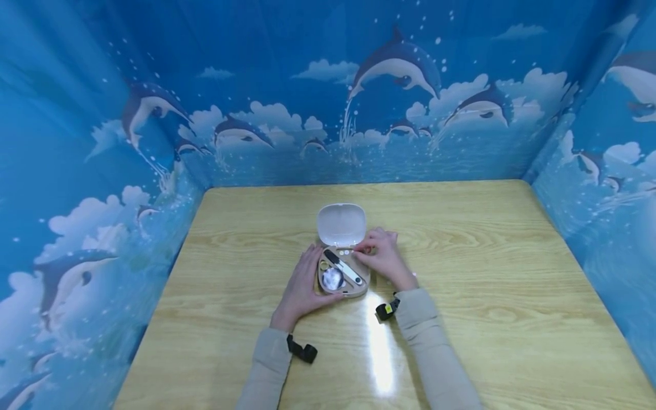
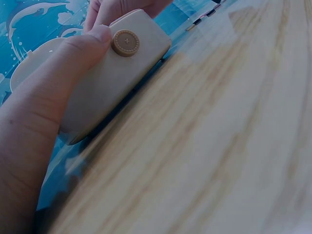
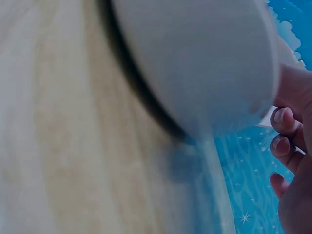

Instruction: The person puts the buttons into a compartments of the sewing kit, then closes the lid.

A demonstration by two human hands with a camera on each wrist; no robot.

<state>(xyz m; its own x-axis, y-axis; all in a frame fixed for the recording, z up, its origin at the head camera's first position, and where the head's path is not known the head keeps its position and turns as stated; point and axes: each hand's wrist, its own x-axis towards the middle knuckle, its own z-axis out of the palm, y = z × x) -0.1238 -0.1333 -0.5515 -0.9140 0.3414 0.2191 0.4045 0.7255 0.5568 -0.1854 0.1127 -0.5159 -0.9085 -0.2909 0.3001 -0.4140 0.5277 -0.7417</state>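
Most of the left hand (image 1: pixel 303 286) lies along the 9 o'clock side of the small case (image 1: pixel 359 291), its thumb reaching round to the front edge at 6 o'clock. I have it holding the case steady; the left wrist view shows the thumb pressed just beside the round button (image 2: pixel 126 42).

The case sits on the table (image 1: pixel 246 228) with its lid (image 1: pixel 341 225) standing back at 12 o'clock, so I count the opening as done and the closing as not yet done. Inside, a gold-coloured ring (image 1: pixel 324 265) lies at 9 o'clock and a shiny round piece (image 1: pixel 333 278) at 8. Two white bits (image 1: pixel 344 252) show side by side at 12. A black-and-white tool (image 1: pixel 343 267) runs slantwise from 11 toward 4 o'clock. All of these look settled in place to me.

At 1 o'clock the right hand (image 1: pixel 384 256) has thumb and forefinger brought close together at the case's corner, the other fingers loosely bent. I cannot tell whether anything tiny is between those tips, so I judge the fiddly work on that corner unfinished. Further over, at 3 o'clock, a pale speck (image 1: pixel 414 274) shows by the right wrist, too small for me to name or count as left over.
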